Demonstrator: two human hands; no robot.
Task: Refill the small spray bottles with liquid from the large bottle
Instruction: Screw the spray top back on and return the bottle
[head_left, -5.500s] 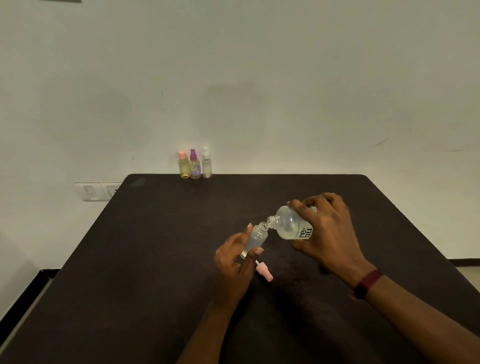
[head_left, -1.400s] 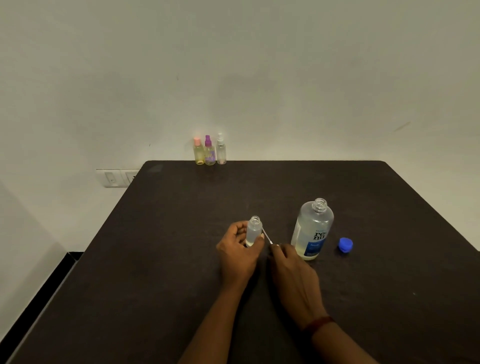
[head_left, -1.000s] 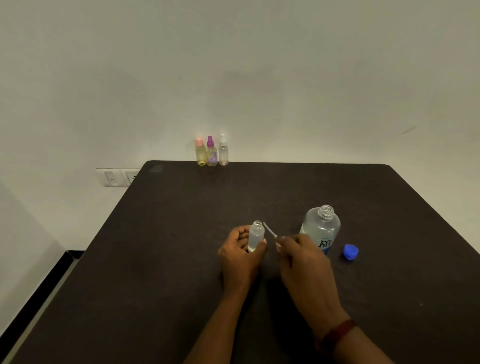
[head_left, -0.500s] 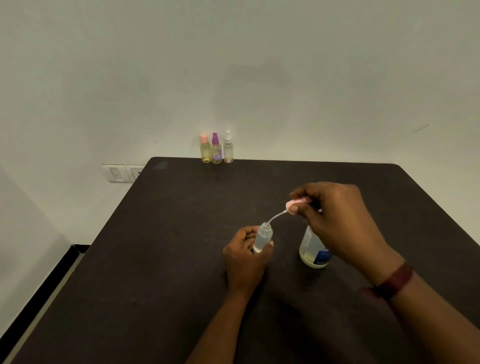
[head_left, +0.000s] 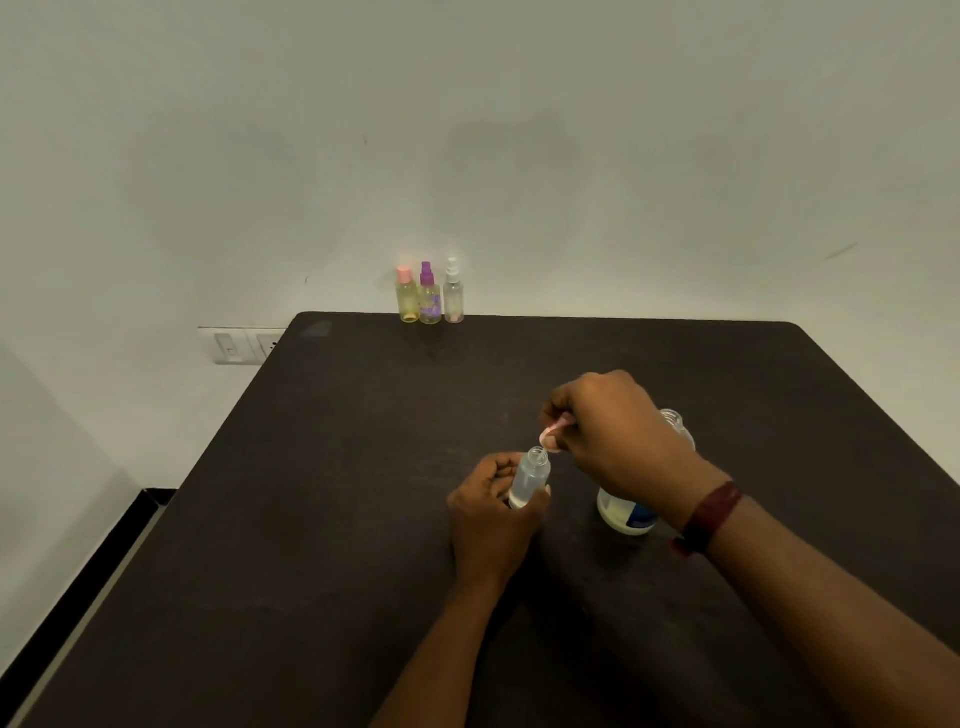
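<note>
My left hand (head_left: 488, 514) grips a small clear spray bottle (head_left: 530, 477) upright on the dark table (head_left: 311, 519); its neck is uncapped. My right hand (head_left: 613, 431) pinches the pink spray head (head_left: 551, 436) just above that neck, with its thin tube reaching down into the opening. The large clear bottle (head_left: 626, 512) with a blue label stands uncapped behind my right wrist, which hides most of it.
Three small spray bottles stand at the table's far edge by the wall: a pink-capped one (head_left: 406, 296), a purple-capped one (head_left: 429, 295) and a white-capped one (head_left: 453, 292). A wall switch plate (head_left: 239, 345) sits left of the table.
My right hand picked the pink spray head off the table, lifted it, and brought it down over the small bottle's neck. The blue cap is now hidden behind my right arm.
</note>
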